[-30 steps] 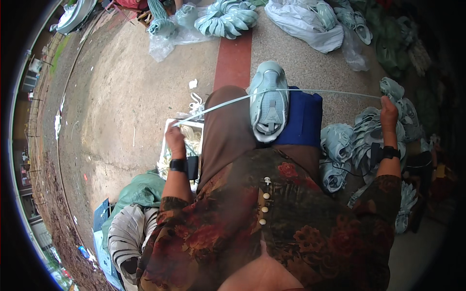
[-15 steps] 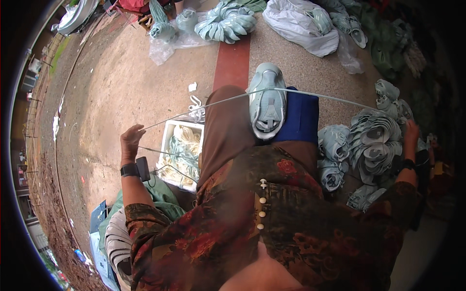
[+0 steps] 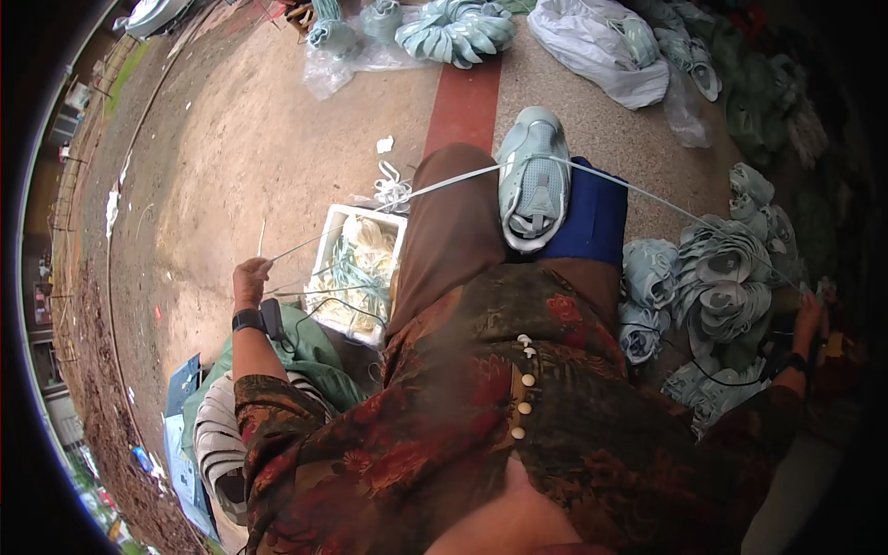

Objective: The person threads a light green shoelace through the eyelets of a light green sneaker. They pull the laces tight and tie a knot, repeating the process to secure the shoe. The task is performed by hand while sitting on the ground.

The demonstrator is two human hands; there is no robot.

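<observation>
A pale blue-grey sneaker (image 3: 534, 180) rests sole down, toe pointing away, across my lap on a dark blue cloth pad (image 3: 597, 217). One long pale shoelace (image 3: 453, 180) passes across the sneaker's upper and stretches out to both sides. Its left end is pinched in the fingers of my left hand (image 3: 250, 282), out beyond the white box. Far to the right, my right hand (image 3: 807, 319) is closed on the other end, next to a pile of shoe uppers (image 3: 726, 268). That hand is partly in shadow.
A white foam box (image 3: 323, 250) of bundled laces stands left of my knee. White laces (image 3: 392, 188) lie beyond it. More shoe uppers (image 3: 453, 32), a white sack (image 3: 601, 55) and clear plastic (image 3: 328, 79) are at the far side. Green cloth (image 3: 314, 356) lies by my left arm.
Both hands have drawn lower and closer to my body, the right one more, so the lace slopes down more steeply from the sneaker. The whole view has shifted slightly.
</observation>
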